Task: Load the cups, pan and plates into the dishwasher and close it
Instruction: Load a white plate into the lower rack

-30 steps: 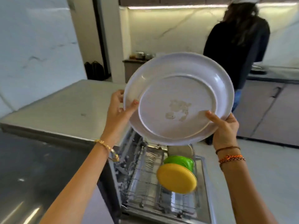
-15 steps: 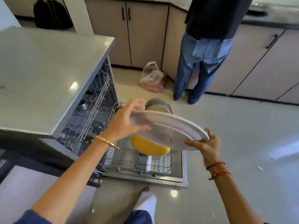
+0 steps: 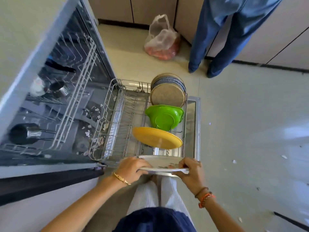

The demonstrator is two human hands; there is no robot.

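I hold a large white plate (image 3: 162, 163) on edge over the near end of the pulled-out lower rack (image 3: 117, 124). My left hand (image 3: 133, 168) grips its left rim and my right hand (image 3: 190, 171) grips its right rim. Behind it in the rack stand a yellow plate (image 3: 157, 137), a green bowl (image 3: 164, 117) and several beige and blue plates (image 3: 168, 91). The open dishwasher (image 3: 50, 101) shows an upper rack holding dark cups (image 3: 57, 88) and a dark pan or pot (image 3: 21, 133).
The dishwasher door (image 3: 194, 128) lies open under the rack. Another person's legs in blue jeans (image 3: 222, 36) stand at the far cabinets. A plastic bag (image 3: 163, 41) sits on the floor beside them. My own legs are below the plate.
The white plate came down from chest height, tipped from flat to on edge, and now sits at the near end of the lower rack. My view dropped to look straight down.
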